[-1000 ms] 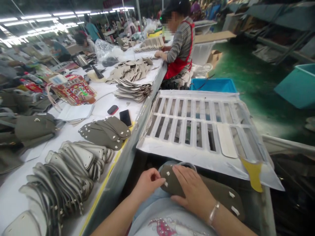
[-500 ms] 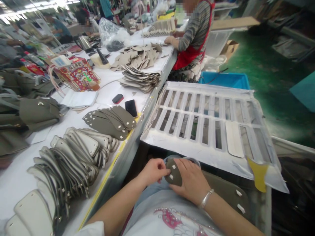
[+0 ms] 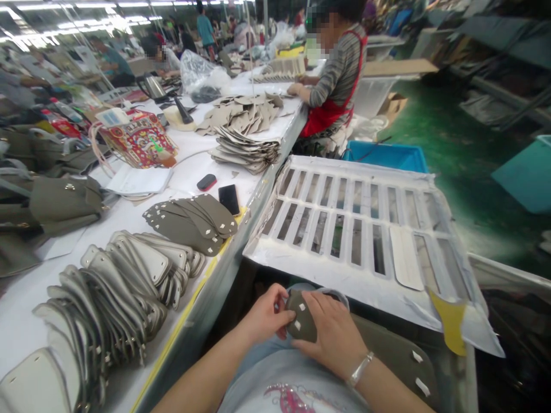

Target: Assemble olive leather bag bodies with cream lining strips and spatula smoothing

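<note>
On my lap lies a long olive-grey leather strip (image 3: 387, 350) with small white tabs at both ends. My left hand (image 3: 263, 314) pinches its rounded near end, fingers curled around the edge. My right hand (image 3: 333, 330) presses down on the same end from above, fingers closed over it, a silver bracelet at the wrist. Just beyond my hands sits a white slotted template board (image 3: 357, 218) holding one pale strip (image 3: 407, 258) in a slot.
The long table (image 3: 129, 218) at left carries fanned rows of grey-white strips (image 3: 120, 281), an olive strip stack (image 3: 193, 221), a phone (image 3: 229, 199) and a patterned bag (image 3: 140, 140). A person in a red apron (image 3: 336, 86) works farther along. Blue bins (image 3: 383, 156) stand behind the board.
My hands stay on the strip's near end. The left fingers have curled more tightly around its tip, and the camera has shifted slightly.
</note>
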